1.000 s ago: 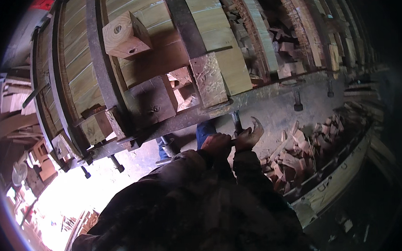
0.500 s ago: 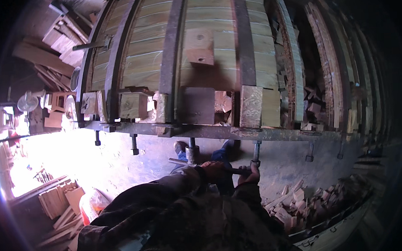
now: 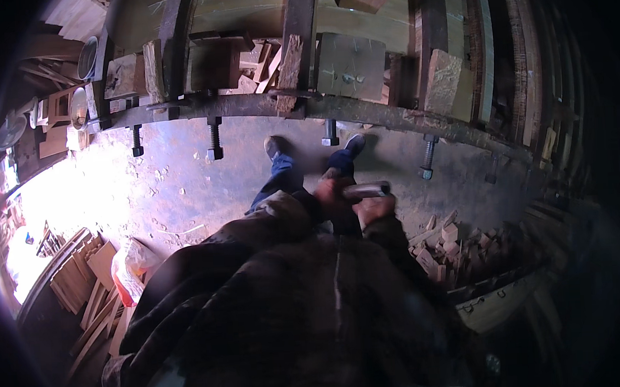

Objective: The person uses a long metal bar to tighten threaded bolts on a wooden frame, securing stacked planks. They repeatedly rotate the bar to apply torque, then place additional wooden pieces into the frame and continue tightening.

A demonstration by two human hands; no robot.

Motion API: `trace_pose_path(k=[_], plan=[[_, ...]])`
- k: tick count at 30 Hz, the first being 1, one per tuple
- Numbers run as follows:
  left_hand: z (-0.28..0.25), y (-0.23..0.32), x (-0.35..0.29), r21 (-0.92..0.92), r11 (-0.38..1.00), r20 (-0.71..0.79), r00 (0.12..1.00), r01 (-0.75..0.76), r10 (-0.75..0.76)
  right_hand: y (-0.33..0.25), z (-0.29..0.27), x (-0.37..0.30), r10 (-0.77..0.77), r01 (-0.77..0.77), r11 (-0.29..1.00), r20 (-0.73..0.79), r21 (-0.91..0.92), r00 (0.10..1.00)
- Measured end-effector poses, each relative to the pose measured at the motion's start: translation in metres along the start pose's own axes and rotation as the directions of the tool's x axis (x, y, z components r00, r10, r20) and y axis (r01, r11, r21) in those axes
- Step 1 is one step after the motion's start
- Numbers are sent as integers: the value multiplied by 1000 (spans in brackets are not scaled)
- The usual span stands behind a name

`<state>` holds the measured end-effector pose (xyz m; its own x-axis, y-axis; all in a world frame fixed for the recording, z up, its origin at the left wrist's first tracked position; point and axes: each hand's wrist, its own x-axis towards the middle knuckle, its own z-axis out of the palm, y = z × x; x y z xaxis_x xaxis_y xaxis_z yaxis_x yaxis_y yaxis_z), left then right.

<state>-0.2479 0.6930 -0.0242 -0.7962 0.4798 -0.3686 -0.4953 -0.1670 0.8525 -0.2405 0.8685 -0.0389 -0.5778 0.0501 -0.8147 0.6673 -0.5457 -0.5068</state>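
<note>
A metal socket wrench [image 3: 366,189] lies across in front of my body, its socket end toward the right. In the earlier frame it has a crossbar handle. My left hand [image 3: 331,197] is closed around its left part, slightly blurred. Just under the socket end, my right hand [image 3: 376,210] is curled against the tool; its fingers are partly hidden. Beyond my hands hangs a clamp bolt [image 3: 330,133] with a square head, and nothing sits on it. Another threaded bolt [image 3: 428,157] juts out farther right. Both stick out of a dark steel beam [image 3: 251,107].
Behind the beam, wood panels [image 3: 240,13] lie between steel bars, with wooden blocks [image 3: 351,65] along the edge. More bolts [image 3: 214,139] hang at the left. Offcuts [image 3: 447,246] fill a low bin at the right; boards [image 3: 75,280] and a plastic bag [image 3: 131,267] lie at lower left.
The wrench has come off the middle bolt and now lies in front of me. My right hand has left the right-hand bolt and moved to the wrench. The view has shifted down toward my body.
</note>
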Motion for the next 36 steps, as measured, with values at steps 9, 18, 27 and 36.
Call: trace_pose_path(k=[9,18,27,36], plan=[[-45,53,-54,-64,980,-279,946,-187,162,123,16,99,276,-319,863,165,391,947],[-98,17,-124,-480,817,-557,831,-320,-2,117,-7,115,193,-248,827,160,504,968],[-103,67,-157,-579,722,-550,835,-379,-3,74,45,97,296,-350,831,189,433,936],[-87,76,-166,-562,742,-517,856,-365,29,8,82,31,499,-584,650,-308,-486,810]])
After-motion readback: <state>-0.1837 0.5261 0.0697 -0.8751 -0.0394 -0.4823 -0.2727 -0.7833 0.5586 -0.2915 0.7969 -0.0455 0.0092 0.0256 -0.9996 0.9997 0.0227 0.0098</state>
